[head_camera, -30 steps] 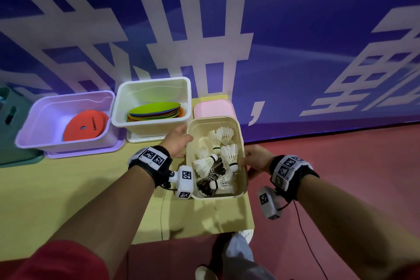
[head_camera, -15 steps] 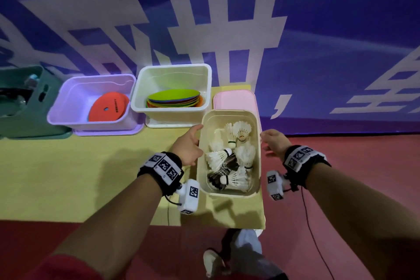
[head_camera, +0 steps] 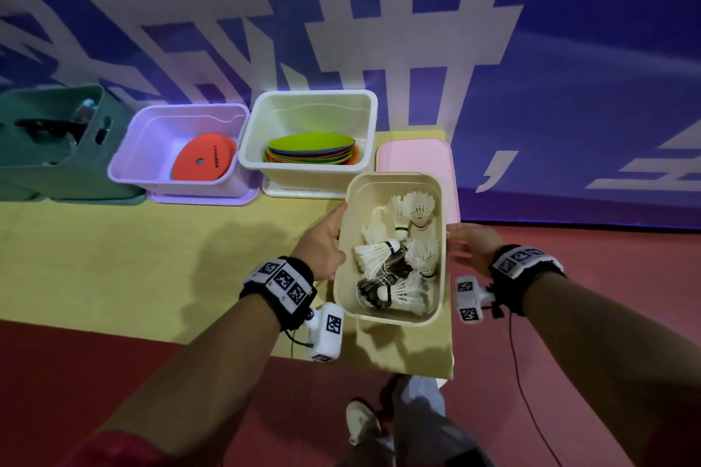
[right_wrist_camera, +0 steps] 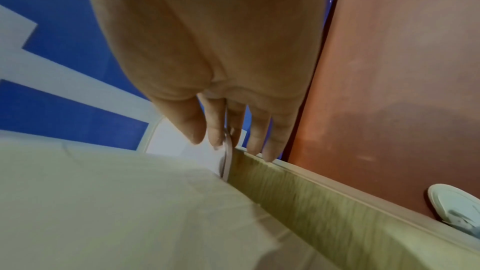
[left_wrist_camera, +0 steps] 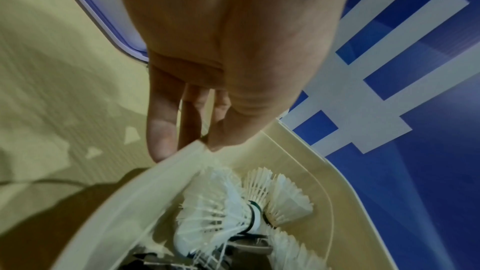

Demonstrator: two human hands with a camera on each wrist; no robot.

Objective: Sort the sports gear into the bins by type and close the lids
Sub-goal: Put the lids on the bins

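Gripping the beige shuttlecock bin [head_camera: 351, 279] at its nine o'clock rim, the left hand [head_camera: 320, 247] steadies it; the right hand [head_camera: 470, 244], fingers straight, reaches toward the pink lid [head_camera: 413, 157] at twelve o'clock.

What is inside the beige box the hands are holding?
The beige box holds a pile of white shuttlecocks, with some dark ones lower down. Anything underneath the pile is hidden.

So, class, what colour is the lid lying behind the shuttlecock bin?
Pink lid; clearest in the head view.
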